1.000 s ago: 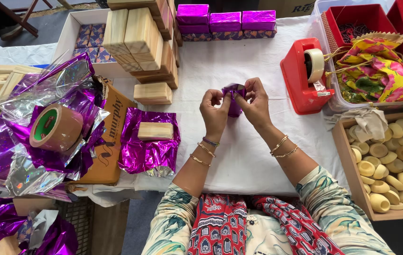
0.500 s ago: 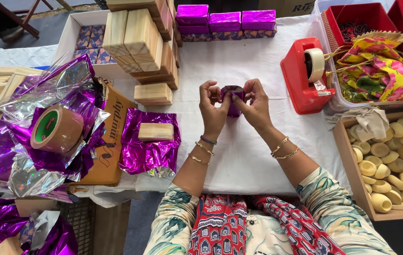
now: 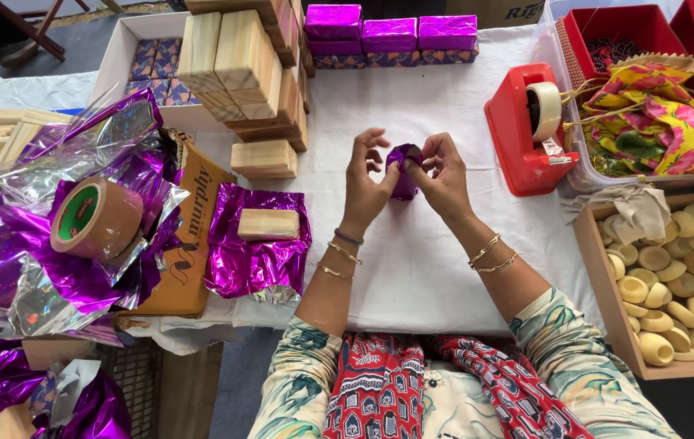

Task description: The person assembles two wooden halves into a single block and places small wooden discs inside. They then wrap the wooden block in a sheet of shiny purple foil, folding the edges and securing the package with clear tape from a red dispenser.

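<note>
Both my hands hold a small block wrapped in shiny purple foil point(image 3: 403, 168) upright above the white tablecloth point(image 3: 412, 268). My left hand point(image 3: 366, 180) pinches its left side, fingers partly spread. On the right side, my right hand point(image 3: 443, 175) presses the foil at the top edge. A bare wooden block point(image 3: 268, 224) lies on a flat purple foil sheet point(image 3: 253, 258) to the left of my hands. The red tape dispenser point(image 3: 528, 128) stands to the right.
Stacked wooden blocks point(image 3: 237, 61) and three purple-wrapped boxes point(image 3: 390, 34) sit at the back. A roll of brown tape point(image 3: 91, 218) rests on crumpled foil at left. A wooden tray of clay cups point(image 3: 680, 280) is at right, red boxes and floral cloth point(image 3: 656, 122) behind it.
My hands have lifted the foil-wrapped block slightly and turned it, with the fingers of both hands shifting along the top fold.
</note>
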